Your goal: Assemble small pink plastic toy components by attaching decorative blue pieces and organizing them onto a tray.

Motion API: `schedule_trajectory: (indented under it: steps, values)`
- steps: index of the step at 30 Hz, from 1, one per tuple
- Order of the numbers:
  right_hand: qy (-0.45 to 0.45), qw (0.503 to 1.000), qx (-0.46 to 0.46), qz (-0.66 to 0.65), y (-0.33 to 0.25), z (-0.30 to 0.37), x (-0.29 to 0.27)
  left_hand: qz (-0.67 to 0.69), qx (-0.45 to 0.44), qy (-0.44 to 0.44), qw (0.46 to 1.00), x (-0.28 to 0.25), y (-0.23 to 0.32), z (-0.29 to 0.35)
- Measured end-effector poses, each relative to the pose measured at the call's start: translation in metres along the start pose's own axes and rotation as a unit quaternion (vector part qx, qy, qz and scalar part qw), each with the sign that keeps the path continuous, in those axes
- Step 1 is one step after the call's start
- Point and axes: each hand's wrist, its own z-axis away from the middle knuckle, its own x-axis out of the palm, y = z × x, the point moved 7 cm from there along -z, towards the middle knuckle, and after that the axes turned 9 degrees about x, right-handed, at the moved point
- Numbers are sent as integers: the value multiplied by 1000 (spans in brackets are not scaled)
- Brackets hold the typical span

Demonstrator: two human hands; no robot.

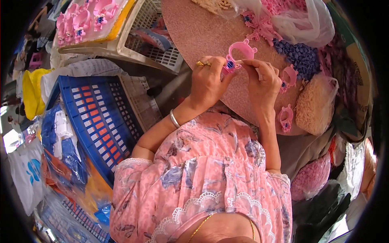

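Observation:
Above the round, speckled pink table [194,36], my left hand [208,81] pinches a pink plastic toy figure [230,52] with a round ring-shaped top and a small blue part on its front. My right hand [263,81] is closed at the figure's other side, thumb and forefinger on a small beige piece [239,62] that meets it. Whether that piece is fixed to the figure I cannot tell. Two similar pink figures, one [289,77] beside my right hand and another [286,117] nearer the table's edge, lie to the right.
Blue-purple small parts [300,58] are heaped at the right, beside a bag of beige parts [316,105]. Pink parts [263,24] and a clear plastic bag [308,26] lie farther back. At left are a crate [162,56], several pink figures [81,22] and a blue basket [97,121].

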Motion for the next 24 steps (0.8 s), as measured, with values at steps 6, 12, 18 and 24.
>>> schedule_trajectory:
  steps: [6, 12, 18, 24]
  values:
    - [29, 994, -104, 0, -8, 2, -3, 35, 19, -10, 999, 5, 5, 3]
    - [25, 986, -159, 44, -14, 6, -2, 67, 22, -16, 997, 6, 7, 2]
    - [8, 981, -183, 60, -14, 8, 0, 93, 16, -11, 996, 8, 6, 4]
    - [-1, 979, -192, 72, -20, 11, -1, 91, 34, 0, 995, 7, 5, 4]
